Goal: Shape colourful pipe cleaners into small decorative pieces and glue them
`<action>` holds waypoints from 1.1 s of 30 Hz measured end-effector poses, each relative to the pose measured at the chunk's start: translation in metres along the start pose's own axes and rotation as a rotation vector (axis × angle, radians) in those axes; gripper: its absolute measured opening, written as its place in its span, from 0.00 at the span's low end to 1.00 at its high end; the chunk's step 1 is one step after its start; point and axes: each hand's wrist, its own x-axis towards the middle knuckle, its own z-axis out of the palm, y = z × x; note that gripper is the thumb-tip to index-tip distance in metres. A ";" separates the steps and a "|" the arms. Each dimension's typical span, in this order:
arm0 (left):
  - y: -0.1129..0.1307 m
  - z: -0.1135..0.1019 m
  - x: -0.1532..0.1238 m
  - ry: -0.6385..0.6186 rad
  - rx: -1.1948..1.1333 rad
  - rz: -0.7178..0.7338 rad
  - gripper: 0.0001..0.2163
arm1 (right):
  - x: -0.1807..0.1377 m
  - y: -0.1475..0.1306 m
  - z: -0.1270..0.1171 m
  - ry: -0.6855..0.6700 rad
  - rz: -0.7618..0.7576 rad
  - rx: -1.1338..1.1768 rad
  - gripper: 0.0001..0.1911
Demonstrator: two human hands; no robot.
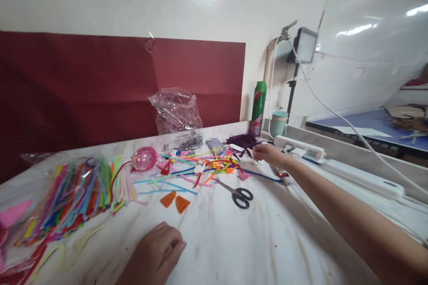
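My left hand (162,247) rests low on the marble-patterned table with its fingers curled in, and nothing shows in it. Reaching far forward, my right hand (265,153) has its fingers pressed together beside a pile of dark purple strands (245,141); what they grip, if anything, is too small to make out. Black-handled scissors (240,196) lie between the hands, blades slightly apart. Two orange felt-like pieces (168,199) sit ahead of my left hand. Beyond them spreads a jumble of coloured pipe cleaners (187,171), with a pink-rimmed clear round container (145,159) at its left.
A clear bag of pipe cleaners (76,196) covers the left side. At the back stand a crumpled plastic bag (177,111), a green spray can (258,109) and a mint lidded cup (278,124). White power strips (363,178) and cables run along the right, near a lamp (305,45).
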 end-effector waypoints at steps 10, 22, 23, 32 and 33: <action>0.015 0.014 0.007 0.187 -0.648 -0.514 0.09 | -0.052 -0.174 0.076 -0.151 -0.639 0.356 0.04; 0.013 0.003 0.004 0.350 -0.631 -0.531 0.12 | -0.078 -0.220 0.112 -0.298 -0.498 0.978 0.08; 0.012 0.003 0.003 0.366 -0.584 -0.527 0.12 | -0.077 -0.220 0.113 -0.316 -0.474 0.971 0.09; 0.019 0.011 0.004 0.481 -0.464 -0.558 0.14 | -0.095 -0.226 0.116 -0.244 -0.327 0.946 0.18; 0.020 0.011 0.005 0.496 -0.476 -0.566 0.15 | -0.096 -0.227 0.118 -0.234 -0.276 1.006 0.19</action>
